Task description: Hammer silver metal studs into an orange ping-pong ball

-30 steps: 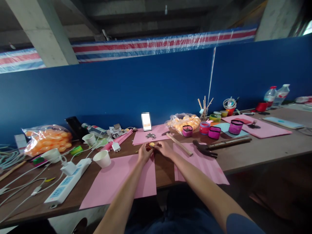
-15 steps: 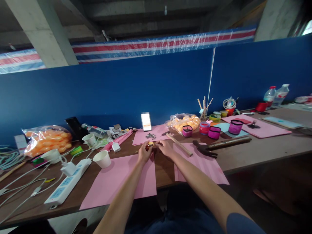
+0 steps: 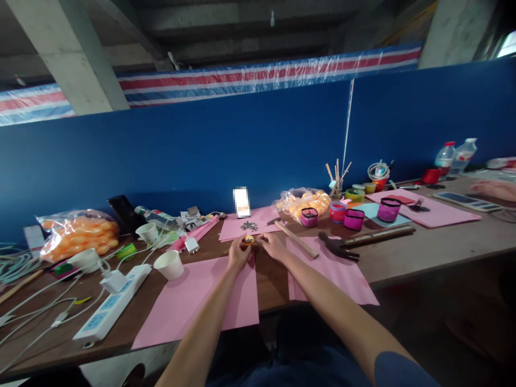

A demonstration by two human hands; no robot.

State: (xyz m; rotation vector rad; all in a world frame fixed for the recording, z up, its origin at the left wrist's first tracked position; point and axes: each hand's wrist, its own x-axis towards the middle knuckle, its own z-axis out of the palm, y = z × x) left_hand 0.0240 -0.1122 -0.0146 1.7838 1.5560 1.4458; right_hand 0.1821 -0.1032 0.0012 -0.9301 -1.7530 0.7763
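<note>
Over the middle of the table, my left hand [image 3: 238, 255] has its thumb and fingers closed round a small orange piece [image 3: 246, 245] with a shiny metallic part on top. Its exact kind is too small to make out. Just to the right, my right hand [image 3: 272, 247] is pinched, its fingertips close to the orange piece; whatever they hold is hidden. Beyond the hands, a pile of small silvery metal pieces [image 3: 249, 226] lies on a pink sheet [image 3: 229, 230]. A hammer with a pale wooden handle [image 3: 297, 240] rests right of my right hand.
A claw hammer [image 3: 341, 248], purple containers [image 3: 355, 220] and a bag of orange balls [image 3: 303, 203] lie to the right. Leftward are a paper cup [image 3: 168, 265], a power strip [image 3: 113, 303] with cables and another bag [image 3: 78, 234]. Another person's hand [image 3: 494, 189] shows at far right.
My left hand has turned the orange piece slightly, so more of its orange side shows. Another person's hand has appeared at far right, near a phone whose screen looks different.
</note>
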